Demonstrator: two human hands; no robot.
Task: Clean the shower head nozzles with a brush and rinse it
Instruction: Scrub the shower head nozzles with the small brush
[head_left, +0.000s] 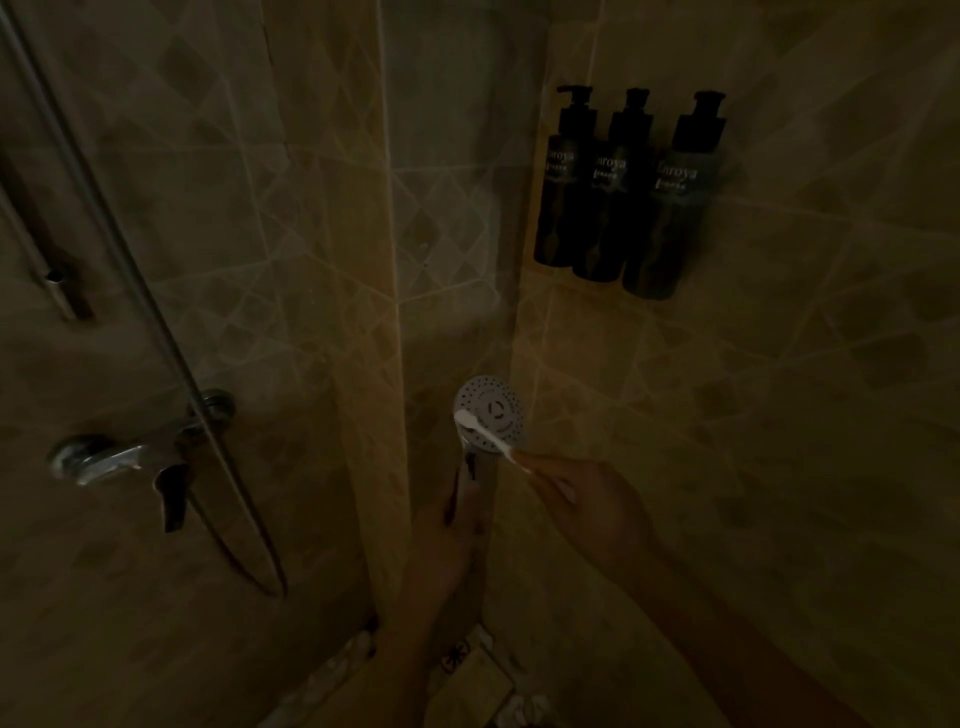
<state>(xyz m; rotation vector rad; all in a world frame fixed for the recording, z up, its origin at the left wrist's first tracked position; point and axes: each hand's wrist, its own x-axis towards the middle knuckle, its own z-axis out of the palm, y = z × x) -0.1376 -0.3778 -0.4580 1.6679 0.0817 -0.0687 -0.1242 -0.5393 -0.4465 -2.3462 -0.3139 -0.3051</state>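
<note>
In the dim shower stall, a round white shower head (497, 408) faces me, its nozzle plate dotted with holes. Its chrome handle runs down into my left hand (451, 525), which grips it from below. A white toothbrush (483, 430) lies across the lower left of the nozzle plate, bristles touching the face near its left rim. My right hand (587, 501) holds the brush's handle just to the right of and below the shower head.
A chrome mixer tap (135, 457) with a lever sits on the left wall, and the shower hose (130, 270) slants down past it. Three dark pump bottles (628, 197) hang on the right wall. The tiled corner is straight ahead.
</note>
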